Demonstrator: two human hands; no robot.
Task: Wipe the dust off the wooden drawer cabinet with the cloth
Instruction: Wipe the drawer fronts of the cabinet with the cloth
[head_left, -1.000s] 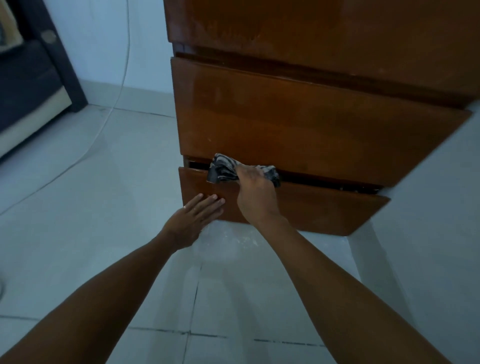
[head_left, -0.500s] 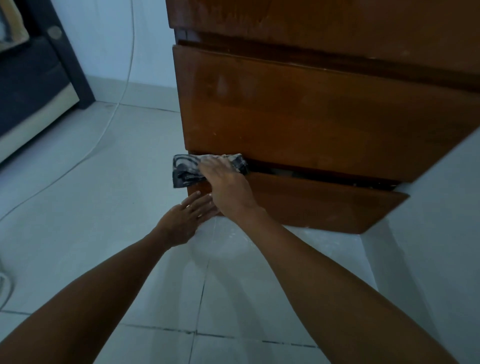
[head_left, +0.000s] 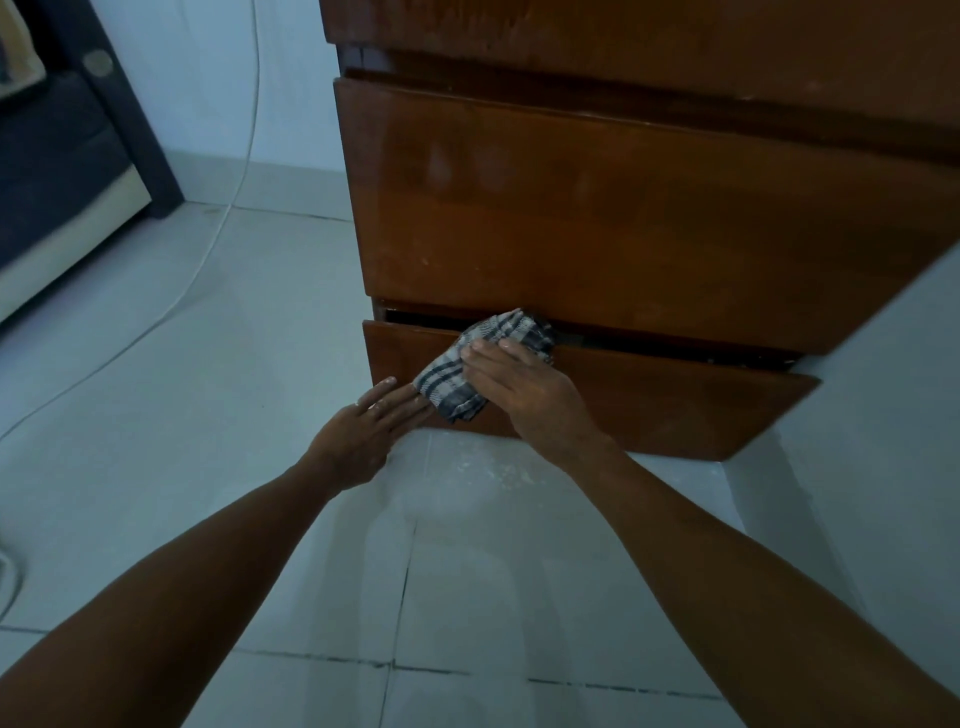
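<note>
A brown wooden drawer cabinet (head_left: 597, 218) fills the upper right. Its bottom drawer (head_left: 675, 405) stands slightly pulled out, with a dark gap above its front. My right hand (head_left: 524, 395) presses a grey and white checked cloth (head_left: 457, 379) flat against the left part of that drawer's front, up to its top edge. My left hand (head_left: 374, 426) rests with fingers straight and together against the drawer's lower left corner, touching the cloth's edge and holding nothing.
Pale floor tiles (head_left: 208, 415) spread below, with white dust specks (head_left: 493, 473) in front of the cabinet. A white cable (head_left: 228, 208) runs down the wall and across the floor. Dark furniture (head_left: 62, 171) stands at left. A white wall (head_left: 883, 441) adjoins the cabinet at right.
My right hand swept the cloth left along the drawer's top edge, then back right and down onto the drawer front. The left hand stayed at the lower left corner.
</note>
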